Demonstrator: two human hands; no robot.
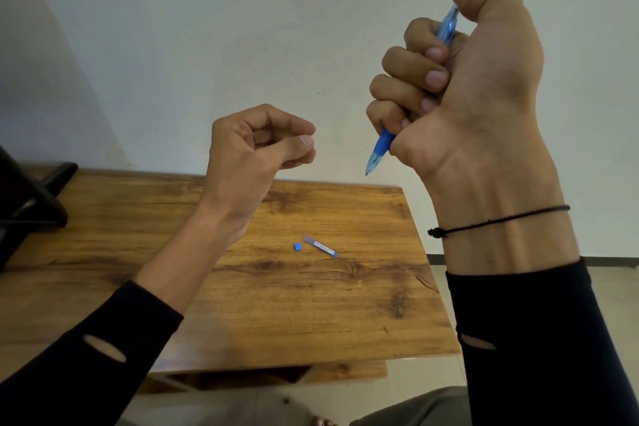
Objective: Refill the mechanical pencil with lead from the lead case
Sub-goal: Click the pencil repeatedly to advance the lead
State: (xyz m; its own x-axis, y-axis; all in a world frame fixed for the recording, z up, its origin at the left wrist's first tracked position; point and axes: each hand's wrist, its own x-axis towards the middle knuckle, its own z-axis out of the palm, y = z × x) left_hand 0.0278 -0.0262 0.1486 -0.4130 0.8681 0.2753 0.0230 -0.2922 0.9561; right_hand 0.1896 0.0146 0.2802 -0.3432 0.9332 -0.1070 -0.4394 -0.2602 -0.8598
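Two hands are raised above a wooden table [363,287]. The mechanical pencil [380,145] is gripped tip-down in the right hand [460,79], thumb on its top. The left hand [256,145] is pinched, though any lead is too thin to see. The lead case [320,246] lies opened beside its blue cap [297,246], so loading seems underway, recapping left.

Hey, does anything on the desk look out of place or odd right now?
Only that the small blue cap lies loose on the wooden table, apart from the clear lead case. No spill or damage shows.

we see bare wooden table [276,304] all around the lead case [320,246] and its small blue cap [297,246] just beside it; only a dark object [27,197] crowds the far-left edge.
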